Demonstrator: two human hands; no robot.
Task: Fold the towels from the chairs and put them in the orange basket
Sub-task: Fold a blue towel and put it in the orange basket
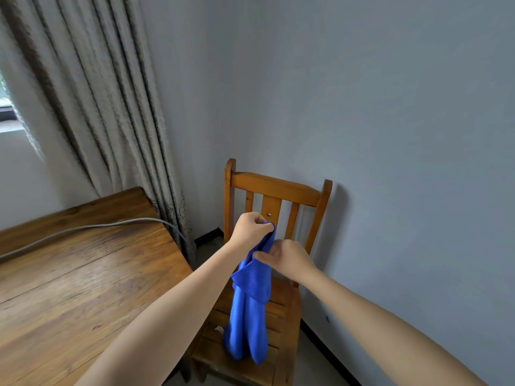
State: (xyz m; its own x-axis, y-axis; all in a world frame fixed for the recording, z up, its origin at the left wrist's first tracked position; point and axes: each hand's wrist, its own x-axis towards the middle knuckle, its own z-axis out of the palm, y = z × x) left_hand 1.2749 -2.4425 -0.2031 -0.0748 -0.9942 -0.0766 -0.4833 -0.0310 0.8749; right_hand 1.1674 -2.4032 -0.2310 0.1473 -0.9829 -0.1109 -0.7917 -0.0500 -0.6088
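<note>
Forearms (156, 330) up from six o'clock, pinching top corner of blue towel (250, 310) in left hand (249, 229) grip, nipping its edge just below at four o'clock in right hand (287, 260) grip, dangling it limp over chair (274, 188) seat; probably light, soft, floppy: take by corners.

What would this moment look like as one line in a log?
left hand: pinches blue towel top | right hand: holds it lower down | towel: bunched, hanging over chair | fold: not yet done
</note>
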